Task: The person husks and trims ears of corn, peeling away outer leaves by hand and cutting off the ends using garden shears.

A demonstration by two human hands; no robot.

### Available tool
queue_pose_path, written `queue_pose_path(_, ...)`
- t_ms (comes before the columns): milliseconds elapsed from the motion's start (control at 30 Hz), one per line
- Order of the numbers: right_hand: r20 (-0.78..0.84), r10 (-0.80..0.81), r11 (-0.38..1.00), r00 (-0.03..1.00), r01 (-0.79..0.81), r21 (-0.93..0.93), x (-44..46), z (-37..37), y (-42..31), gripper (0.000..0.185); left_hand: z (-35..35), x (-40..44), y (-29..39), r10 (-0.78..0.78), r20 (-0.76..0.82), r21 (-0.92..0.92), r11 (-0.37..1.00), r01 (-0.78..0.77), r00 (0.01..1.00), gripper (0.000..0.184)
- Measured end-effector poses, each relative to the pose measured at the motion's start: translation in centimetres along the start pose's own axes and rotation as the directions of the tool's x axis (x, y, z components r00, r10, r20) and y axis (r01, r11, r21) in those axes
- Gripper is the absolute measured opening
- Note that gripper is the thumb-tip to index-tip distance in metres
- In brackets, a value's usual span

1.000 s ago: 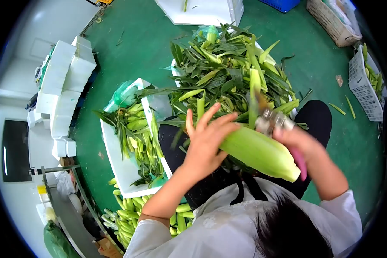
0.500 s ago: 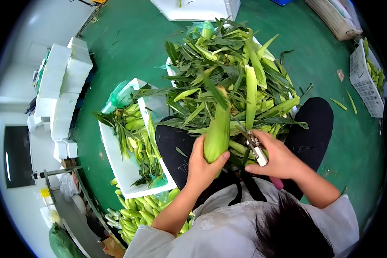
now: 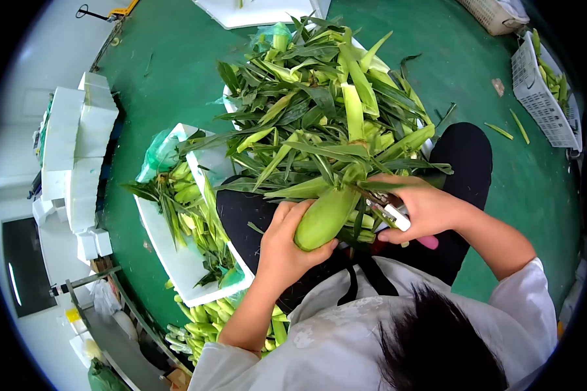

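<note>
An ear of corn in green husk lies in my left hand, whose fingers wrap round its lower end. Its leafy tip points up and right, toward the other hand. Pruning shears with pink and white handles are gripped in my right hand. Their blades are close to the tip of the ear; whether they touch it is hard to tell. Beyond both hands rises a heap of husks and leaves in a white box. A smaller white box of husked corn and leaves stands to the left.
Green ears are piled at the lower left, beside a metal-framed cart. White foam boxes are stacked at the far left. A grey basket stands at the right, with loose leaves near it on the green floor.
My left hand has tilted the ear, so its tip now leans right. My right hand has brought the shears up beside that tip. The camera view has shifted slightly.
</note>
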State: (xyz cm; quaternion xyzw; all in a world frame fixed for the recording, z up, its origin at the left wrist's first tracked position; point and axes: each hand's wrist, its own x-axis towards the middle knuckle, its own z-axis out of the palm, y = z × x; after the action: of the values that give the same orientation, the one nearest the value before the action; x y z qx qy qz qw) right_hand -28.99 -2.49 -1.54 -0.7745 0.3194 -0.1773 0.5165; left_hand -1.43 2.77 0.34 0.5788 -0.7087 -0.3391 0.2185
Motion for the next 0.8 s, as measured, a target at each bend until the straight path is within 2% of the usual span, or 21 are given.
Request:
queue_pose_path(33, 0.03, 0.063, 0.997, 0.998, -0.063, 0.032, -0.1, -0.3, -0.4, 0.048, -0.3, 0.3, -0.7, 0.026, 0.054, -0.049, 0.999, -0.023, 0.998, 0.067)
queue_pose_path(67, 0.059, 0.192, 0.95, 0.98, -0.201, 0.239, -0.3, -0.3, -0.5, 0.044, -0.3, 0.4, -1.4, 0.052, 0.102, -0.096, 0.995, -0.043, 0.993, 0.068)
queue_pose_path(100, 0.116, 0.307, 0.841, 0.944, -0.327, 0.431, -0.8, 0.1, -0.5, 0.04, -0.1, 0.2, -2.4, -0.034, 0.141, -0.37, 0.925, 0.084, 0.989, 0.071)
queue_pose_path(133, 0.195, 0.401, 0.679, 0.895, -0.433, 0.593, -1.3, 0.6, -0.5, 0.036, 0.1, -0.1, -3.5, -0.102, 0.199, -0.606, 0.769, 0.204, 0.975, 0.075)
queue_pose_path(167, 0.12, 0.341, 0.693, 0.932, -0.336, 0.638, -1.6, 1.3, -0.7, 0.028, -0.1, 0.0, -4.1, -0.142, 0.266, -0.782, 0.547, 0.3, 0.953, 0.078)
queue_pose_path(200, 0.288, 0.417, 0.577, 0.862, -0.496, 0.649, -2.2, 0.5, -1.4, 0.041, -0.4, -0.2, -4.0, -0.1, 0.3, -0.845, 0.433, 0.313, 0.949, 0.087)
queue_pose_path(267, 0.207, 0.171, 0.502, 0.963, -0.266, 0.823, -2.8, 3.7, -1.0, 0.06, 0.1, -0.8, -4.5, -0.011, 0.431, -0.902, 0.026, 0.431, 0.902, 0.088)
queue_pose_path(300, 0.311, 0.149, 0.561, 0.939, -0.339, 0.755, -2.8, 3.7, -0.8, 0.077, 0.1, -0.5, -4.6, 0.154, 0.425, -0.9, -0.026, 0.434, 0.892, 0.071)
queue_pose_path(400, 0.181, 0.171, 0.711, 0.969, -0.248, 0.658, -1.5, 4.4, -2.2, 0.085, 0.7, -1.0, -4.4, -0.061, 0.356, -0.838, 0.421, 0.347, 0.933, 0.066)
queue_pose_path(433, 0.158, 0.206, 0.762, 0.966, -0.26, 0.593, -1.2, 4.2, -2.7, 0.085, 0.9, -1.0, -4.5, -0.059, 0.363, -0.773, 0.538, 0.336, 0.93, 0.061)
queue_pose_path(467, 0.009, 0.208, 0.794, 0.978, -0.174, 0.583, -0.7, 5.0, -2.2, 0.075, 1.0, -1.0, -4.4, -0.064, 0.364, -0.75, 0.572, 0.333, 0.929, 0.06)
queue_pose_path(533, 0.014, 0.32, 0.809, 0.947, -0.281, 0.516, 0.0, 4.4, -2.4, 0.06, 0.9, -1.2, -4.3, -0.082, 0.352, -0.699, 0.64, 0.32, 0.933, 0.057)
queue_pose_path(567, 0.021, 0.366, 0.695, 0.931, -0.287, 0.659, 0.1, 4.5, -2.7, 0.044, 1.0, -1.4, -4.9, -0.087, 0.37, -0.765, 0.537, 0.356, 0.925, 0.061)
queue_pose_path(600, 0.087, 0.436, 0.595, 0.896, -0.359, 0.719, -0.1, 4.5, -2.9, 0.036, 0.9, -1.6, -5.1, -0.085, 0.406, -0.807, 0.434, 0.4, 0.91, 0.067)
queue_pose_path(667, 0.097, 0.414, 0.549, 0.905, -0.333, 0.767, -0.5, 4.5, -3.2, 0.032, 0.8, -2.1, -5.3, -0.07, 0.482, -0.849, 0.209, 0.485, 0.873, 0.08)
queue_pose_path(700, 0.154, 0.384, 0.523, 0.91, -0.352, 0.776, -0.9, 4.2, -2.8, 0.04, 1.0, -2.2, -5.5, -0.042, 0.493, -0.851, 0.183, 0.492, 0.869, 0.083)
queue_pose_path(800, 0.191, 0.252, 0.345, 0.949, -0.272, 0.898, -1.6, 5.2, -3.3, 0.056, 1.1, -2.9, -6.3, -0.027, 0.559, -0.829, -0.033, 0.558, 0.829, 0.082)
